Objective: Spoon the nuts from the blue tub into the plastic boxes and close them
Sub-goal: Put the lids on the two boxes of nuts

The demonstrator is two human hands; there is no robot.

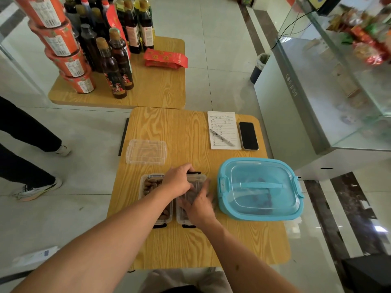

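On table [190,132], both hands press lidded box [195,182], long axis near-to-far.

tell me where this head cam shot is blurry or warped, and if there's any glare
Head view: the right hand is motion-smeared over the right plastic box; the snack packets at the upper right are blurred; wide-angle distortion bows the table edge and floor lines; soft glare sits on the blue tub lid and the glass counter.
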